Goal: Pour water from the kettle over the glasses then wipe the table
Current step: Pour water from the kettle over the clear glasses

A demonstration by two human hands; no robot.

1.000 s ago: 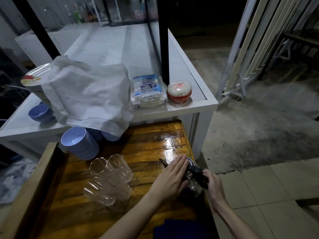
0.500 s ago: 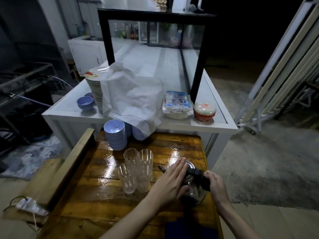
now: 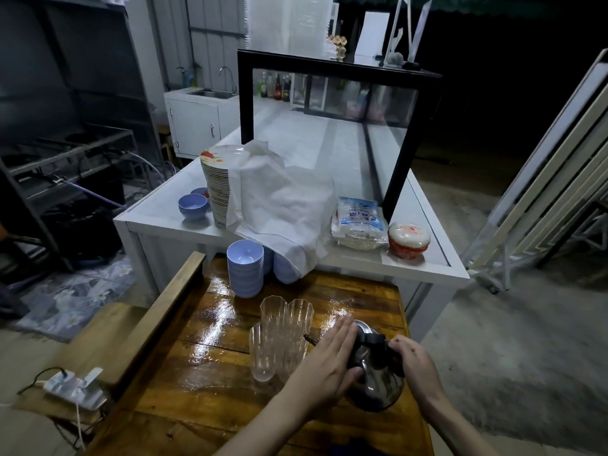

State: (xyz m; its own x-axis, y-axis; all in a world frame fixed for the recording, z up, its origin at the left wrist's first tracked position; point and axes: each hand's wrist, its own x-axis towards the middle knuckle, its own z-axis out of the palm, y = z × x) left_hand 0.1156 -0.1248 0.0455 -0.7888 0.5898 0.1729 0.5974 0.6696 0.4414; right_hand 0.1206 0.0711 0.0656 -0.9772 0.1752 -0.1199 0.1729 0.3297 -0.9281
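- The kettle stood on the near right part of the wooden table. Its thin spout pointed left at the glasses, which suits a pour that needs only a tilt.
- The right hand was curled round the black handle on top of the kettle, in a closed grip that looked ready to take the weight.
- The left hand lay flat over the lid and left shoulder of the kettle. Its fingers were straight and together, pressing rather than grasping (probably to keep the lid seated during tipping).
- The clear ribbed glasses stood upright in a tight cluster, touching one another, just left of the kettle. Bunched like that, they could likely be covered by one sweep of water.
- The pour looked about to begin, with no stream visible at the spout.
- The tabletop shone wet around and beyond the glasses, so wiping was not yet done, and neither hand held a rag.
- Stacked blue bowls sat at the table's far edge, well apart from the kettle.
- Beyond them, a white cloth hung over a plate stack on the white counter, seemingly as a dust cover.
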